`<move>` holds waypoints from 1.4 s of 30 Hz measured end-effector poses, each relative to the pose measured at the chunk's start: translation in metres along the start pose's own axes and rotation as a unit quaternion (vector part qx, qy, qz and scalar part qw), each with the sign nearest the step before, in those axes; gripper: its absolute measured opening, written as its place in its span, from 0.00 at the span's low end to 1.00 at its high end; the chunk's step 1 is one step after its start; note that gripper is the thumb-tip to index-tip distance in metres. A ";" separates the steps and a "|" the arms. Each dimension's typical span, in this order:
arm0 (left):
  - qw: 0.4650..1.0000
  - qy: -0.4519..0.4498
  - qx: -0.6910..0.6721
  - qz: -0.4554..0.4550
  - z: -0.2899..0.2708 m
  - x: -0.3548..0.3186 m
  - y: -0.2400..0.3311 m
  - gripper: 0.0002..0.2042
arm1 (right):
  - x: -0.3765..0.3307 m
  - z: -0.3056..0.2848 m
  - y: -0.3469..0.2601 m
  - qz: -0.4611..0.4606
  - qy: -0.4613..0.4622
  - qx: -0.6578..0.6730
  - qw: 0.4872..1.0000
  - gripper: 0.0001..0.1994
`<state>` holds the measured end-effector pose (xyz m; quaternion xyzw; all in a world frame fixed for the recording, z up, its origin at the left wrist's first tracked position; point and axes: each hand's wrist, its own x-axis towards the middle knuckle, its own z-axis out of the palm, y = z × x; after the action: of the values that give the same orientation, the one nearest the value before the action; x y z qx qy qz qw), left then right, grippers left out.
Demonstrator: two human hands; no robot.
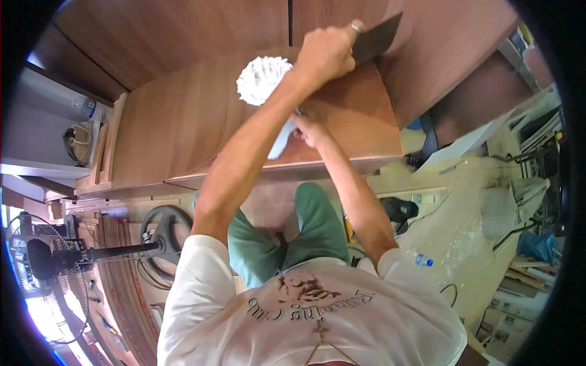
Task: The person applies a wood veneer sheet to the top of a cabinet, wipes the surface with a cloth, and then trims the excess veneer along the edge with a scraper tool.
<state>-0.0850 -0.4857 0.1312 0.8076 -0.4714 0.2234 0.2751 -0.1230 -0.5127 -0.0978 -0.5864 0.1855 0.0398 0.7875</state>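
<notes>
My left hand (329,52) reaches across to the far right of the brown wooden panel (177,122), fingers closed. From it sticks out a dark, flat, blade-like piece (378,39) with a slanted end, which lies close to the upright wooden panel (439,55). Nearer to me, my right hand (310,131) is closed on a white cloth-like piece (281,140) hanging over the panel's front part. A small dark bit shows by its fingertips. Beside my left forearm sits a round, white, ruffled thing (264,79), partly hidden by that arm.
A black fan (43,259) stands at the lower left beside long wooden strips (119,274). A clear bottle (85,108) and a beige bag (78,145) are on the left shelf. Another bottle (423,260) lies on the floor at right, near a dark shoe (400,209).
</notes>
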 end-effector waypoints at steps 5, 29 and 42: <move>1.000 -0.006 -0.031 0.004 0.003 -0.010 0.012 0.24 | 0.004 -0.002 0.015 -0.005 -0.021 -0.036 0.999 0.15; 0.998 0.012 -0.037 -0.039 0.001 -0.037 0.016 0.24 | 0.020 -0.015 0.010 0.057 -0.104 0.065 0.991 0.14; 0.998 -0.009 -0.058 0.000 0.006 -0.028 0.035 0.24 | -0.095 0.075 0.069 -0.198 -0.057 0.169 0.964 0.15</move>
<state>-0.1280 -0.4858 0.1173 0.7924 -0.4858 0.1880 0.3174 -0.2125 -0.4065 -0.1097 -0.4668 0.0243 -0.1149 0.8765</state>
